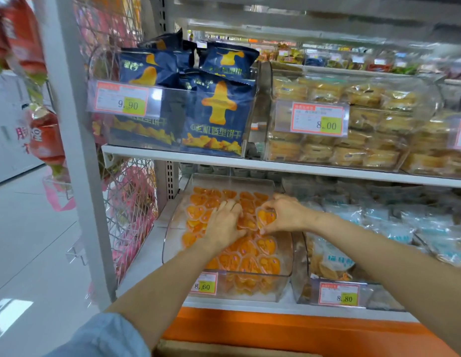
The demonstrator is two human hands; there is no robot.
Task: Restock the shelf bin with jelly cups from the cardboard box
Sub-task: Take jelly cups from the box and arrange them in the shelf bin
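At the bottom edge, closest to the person, there is a brown strip that is probably the rim of the cardboard box (224, 353); its inside is out of view. From there both bare forearms reach over the orange shelf base (275, 328) into the clear curved plastic shelf bin (170, 240), which carries a price label marked 8.60 (204, 284) on its front wall. The bin is nearly full of orange heart-shaped jelly cups (250, 261), lying in layers.

The step in hand seems to be placing and levelling the cups. To do it well, I think the cups should be spread flat towards the rear, where bare plastic shows, and none should be pushed over the low front wall.

The left hand (224, 222) lies palm down on the cups in the middle of the bin, its fingers straight and a little spread, grasping nothing. The right hand (285, 215), just beside it, is arched, and its thumb and forefingers pinch one jelly cup (266, 218) by the edges. Farthest away, above, stand dark blue biscuit bags (219, 112).
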